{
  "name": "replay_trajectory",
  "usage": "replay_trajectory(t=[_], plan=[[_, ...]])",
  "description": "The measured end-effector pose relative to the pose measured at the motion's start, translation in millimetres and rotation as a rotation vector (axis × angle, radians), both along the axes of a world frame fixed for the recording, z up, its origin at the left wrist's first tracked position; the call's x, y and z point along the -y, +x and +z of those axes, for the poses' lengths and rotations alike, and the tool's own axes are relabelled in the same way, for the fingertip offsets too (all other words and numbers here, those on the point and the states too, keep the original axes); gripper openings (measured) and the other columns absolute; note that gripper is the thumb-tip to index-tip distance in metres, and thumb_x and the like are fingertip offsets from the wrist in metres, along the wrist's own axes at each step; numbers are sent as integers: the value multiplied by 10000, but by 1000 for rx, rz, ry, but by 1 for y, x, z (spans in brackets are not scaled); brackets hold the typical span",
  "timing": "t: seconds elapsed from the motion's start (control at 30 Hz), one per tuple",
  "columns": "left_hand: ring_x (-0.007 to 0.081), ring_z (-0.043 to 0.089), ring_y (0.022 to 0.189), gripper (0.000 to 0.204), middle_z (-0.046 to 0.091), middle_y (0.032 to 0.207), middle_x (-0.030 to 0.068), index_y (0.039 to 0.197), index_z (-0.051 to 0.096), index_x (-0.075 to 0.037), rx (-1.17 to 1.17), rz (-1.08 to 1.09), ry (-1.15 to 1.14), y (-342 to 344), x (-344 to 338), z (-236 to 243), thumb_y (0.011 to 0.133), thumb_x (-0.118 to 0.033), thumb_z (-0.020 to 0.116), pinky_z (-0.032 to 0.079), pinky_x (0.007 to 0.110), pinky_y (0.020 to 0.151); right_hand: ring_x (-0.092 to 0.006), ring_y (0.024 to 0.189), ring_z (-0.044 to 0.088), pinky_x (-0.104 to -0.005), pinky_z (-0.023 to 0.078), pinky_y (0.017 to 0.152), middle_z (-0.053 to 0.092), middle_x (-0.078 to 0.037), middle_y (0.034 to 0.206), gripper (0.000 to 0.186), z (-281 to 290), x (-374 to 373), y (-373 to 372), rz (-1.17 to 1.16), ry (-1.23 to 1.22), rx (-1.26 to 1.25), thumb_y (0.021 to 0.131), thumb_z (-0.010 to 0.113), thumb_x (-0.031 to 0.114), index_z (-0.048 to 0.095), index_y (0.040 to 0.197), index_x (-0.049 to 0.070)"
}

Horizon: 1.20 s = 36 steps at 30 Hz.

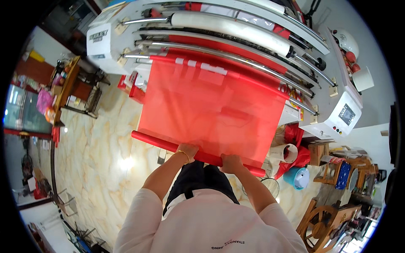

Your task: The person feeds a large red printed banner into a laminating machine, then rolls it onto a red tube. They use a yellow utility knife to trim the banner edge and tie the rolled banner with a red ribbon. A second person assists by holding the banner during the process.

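A wide sheet of thin, see-through red fabric (pixel 198 109) hangs from a red-wrapped bar on the machine and stretches toward me. Its near end is wound into a red roll (pixel 164 144) that slants down to the right in front of my legs. My left hand (pixel 188 152) is wrapped round the roll left of its middle, a gold bangle at the wrist. Farther right, my right hand (pixel 231 163) grips the same roll. The fingers of both hands curl over it and are partly hidden. Pale rectangular patches (pixel 214 68) lie along the fabric's far edge.
Ahead stands a large white machine with a white roller (pixel 232 31), steel bars and a control panel (pixel 347 114) on its right. A blue bucket (pixel 296 178), a white bin (pixel 283 153) and wooden stools stand to the right. At left is a wooden table (pixel 67 88) on marbled tile floor.
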<state>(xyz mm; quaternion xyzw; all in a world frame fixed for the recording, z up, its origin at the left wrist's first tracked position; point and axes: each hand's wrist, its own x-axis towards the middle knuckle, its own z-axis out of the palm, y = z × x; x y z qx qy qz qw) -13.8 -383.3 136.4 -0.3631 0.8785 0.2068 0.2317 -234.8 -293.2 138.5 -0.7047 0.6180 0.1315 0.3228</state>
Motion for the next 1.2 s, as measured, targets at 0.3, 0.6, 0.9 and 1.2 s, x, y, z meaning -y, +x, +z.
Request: replay_trajectory(t=[0.3,0.6,0.9,1.2], plan=[[279,630,896,374,650,942,99,1013,600,-112,43,-10,59,31,-80,9,687,-279,677,515,400,752,-330,895,621,-446,492,771,644,-152,931,380,2,-85,34,-16,-21,65,687,642,282,576,1005,82],[295,637,837,351,657,867,112,951,608,-118,58,-67,166,108,-173,1,683,-339,652,513,408,717,-339,888,613,-446,481,770,642,-152,896,349,-29,-211,84,-151,-25,73,655,674,259,581,945,87],[299,627,893,402,643,956,120,1011,580,-109,-37,-87,51,196,-240,-14,708,-357,672,508,418,745,-307,870,630,-425,500,739,652,-138,887,258,-34,-294,147,-301,-66,-115,673,640,237,612,885,92],[280,628,899,298,635,971,94,987,545,-126,-178,-74,-212,194,-261,-12,735,-250,647,510,415,708,-278,888,634,-426,505,745,653,-134,884,240,14,-295,135,-211,-245,-125,667,632,213,608,867,82]])
